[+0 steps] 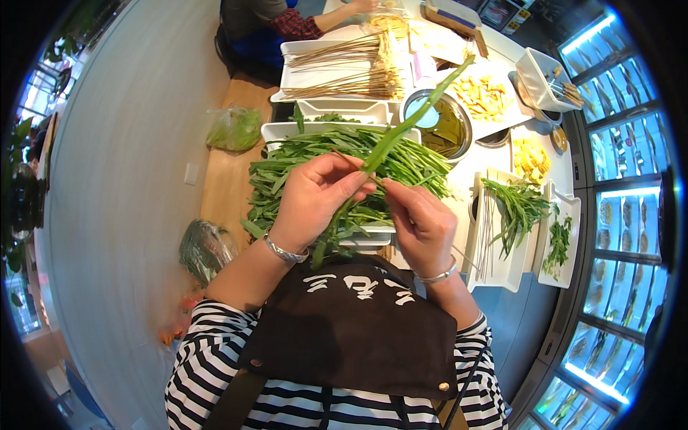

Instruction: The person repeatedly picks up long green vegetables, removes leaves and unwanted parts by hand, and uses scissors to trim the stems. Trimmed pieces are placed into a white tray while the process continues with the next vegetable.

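Note:
My left hand pinches a long green leafy stalk, which slants from near my apron up to the right. A thin bamboo skewer runs through my right hand, its lower end showing past the wrist. Its other end seems to reach the stalk by my left fingertips, where the fingers hide whether it pierces the stem. Under both hands, a large heap of leafy green stalks fills a white tray, leaves to the left and stems to the right.
At the back, a white tray holds skewered food. Right of the heap stands a round pot of dark strips in liquid. Farther right, a narrow tray carries greens and bare skewers. Another person's arm reaches in behind.

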Available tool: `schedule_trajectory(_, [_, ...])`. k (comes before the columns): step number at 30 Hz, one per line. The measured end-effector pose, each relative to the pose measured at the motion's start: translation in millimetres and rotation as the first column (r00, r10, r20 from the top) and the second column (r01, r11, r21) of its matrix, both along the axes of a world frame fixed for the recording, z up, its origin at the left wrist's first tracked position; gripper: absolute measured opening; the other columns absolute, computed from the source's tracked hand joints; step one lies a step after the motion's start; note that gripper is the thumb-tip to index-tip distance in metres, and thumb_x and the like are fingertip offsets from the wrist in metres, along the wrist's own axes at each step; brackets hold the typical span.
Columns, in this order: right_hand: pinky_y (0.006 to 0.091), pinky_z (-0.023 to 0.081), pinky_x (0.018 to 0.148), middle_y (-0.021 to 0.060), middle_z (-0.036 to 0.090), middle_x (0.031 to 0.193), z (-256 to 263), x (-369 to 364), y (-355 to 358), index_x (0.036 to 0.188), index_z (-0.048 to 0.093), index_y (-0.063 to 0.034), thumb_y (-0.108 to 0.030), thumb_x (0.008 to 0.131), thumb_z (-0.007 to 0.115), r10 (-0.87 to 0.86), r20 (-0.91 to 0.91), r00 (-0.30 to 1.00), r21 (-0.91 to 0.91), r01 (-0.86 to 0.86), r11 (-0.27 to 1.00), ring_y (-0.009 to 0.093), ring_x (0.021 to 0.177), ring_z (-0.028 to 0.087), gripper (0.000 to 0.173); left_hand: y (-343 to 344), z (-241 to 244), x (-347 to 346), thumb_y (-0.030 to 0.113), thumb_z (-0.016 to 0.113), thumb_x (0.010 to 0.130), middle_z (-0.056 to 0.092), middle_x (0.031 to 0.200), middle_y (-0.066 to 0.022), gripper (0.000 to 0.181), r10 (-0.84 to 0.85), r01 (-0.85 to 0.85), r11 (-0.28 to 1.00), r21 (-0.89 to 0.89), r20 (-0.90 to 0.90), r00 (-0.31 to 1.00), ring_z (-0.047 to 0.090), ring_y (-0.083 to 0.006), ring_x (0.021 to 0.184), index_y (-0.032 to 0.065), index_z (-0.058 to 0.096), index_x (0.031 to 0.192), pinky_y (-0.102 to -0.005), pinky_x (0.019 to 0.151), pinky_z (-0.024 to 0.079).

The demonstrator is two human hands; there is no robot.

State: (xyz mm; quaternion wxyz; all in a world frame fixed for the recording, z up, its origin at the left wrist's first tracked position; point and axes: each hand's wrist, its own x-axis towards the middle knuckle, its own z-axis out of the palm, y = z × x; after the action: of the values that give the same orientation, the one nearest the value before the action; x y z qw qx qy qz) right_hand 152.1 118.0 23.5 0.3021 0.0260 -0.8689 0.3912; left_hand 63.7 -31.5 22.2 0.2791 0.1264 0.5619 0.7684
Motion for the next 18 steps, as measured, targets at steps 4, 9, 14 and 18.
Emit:
schedule_trajectory(4, [0.0264,0.047,0.059,0.0109,0.063,0.079,-19,8,4,0.102,0.063,-0.0005,0.0,0.083,0.062,0.07,0.159,0.985,-0.13,-0.049,0.99,0.018,0.064,0.06,0.02,-3,-9,-6,0.006,0.054,0.092,0.065,0.083,-0.0082,0.017,-0.069,0.073,0.987,-0.142,0.031,0.997,0.058,-0.0076,0.062,-0.0033,0.055,0.106,-0.0181,0.054,0.045])
schedule_trajectory(9, [0.0301,0.049,0.068,0.0131,0.061,0.091,-125,75,71,0.107,0.058,0.0016,-0.008,0.089,0.055,-0.231,0.396,0.889,-0.538,0.429,0.726,0.02,0.073,0.062,0.021,-38,-25,-24,0.013,0.051,0.095,0.058,0.069,-0.0003,0.018,-0.052,0.052,0.981,-0.185,0.004,0.999,0.045,-0.0021,0.05,-0.0014,0.058,0.102,-0.0147,0.044,0.034])
schedule_trajectory(14, [0.039,0.049,0.07,0.0201,0.055,0.096,-244,162,93,0.105,0.051,0.0039,-0.019,0.082,0.065,-0.62,0.627,0.472,0.266,0.618,0.74,0.033,0.08,0.059,0.036,-35,-38,-25,0.016,0.051,0.095,0.054,0.065,0.0022,0.021,-0.064,0.08,0.977,-0.198,0.085,0.994,0.041,-0.002,0.047,-0.0024,0.061,0.099,-0.0149,0.043,0.031])
schedule_trajectory(18, [0.0453,0.049,0.072,0.0234,0.055,0.097,-264,161,74,0.096,0.05,0.0023,-0.017,0.076,0.066,-0.637,0.622,0.455,0.384,0.532,0.755,0.04,0.083,0.057,0.032,-26,-36,-17,0.015,0.052,0.095,0.053,0.064,0.0025,0.021,-0.088,0.104,0.974,-0.202,0.09,0.992,0.04,-0.0019,0.046,-0.0031,0.062,0.097,-0.0151,0.042,0.031])
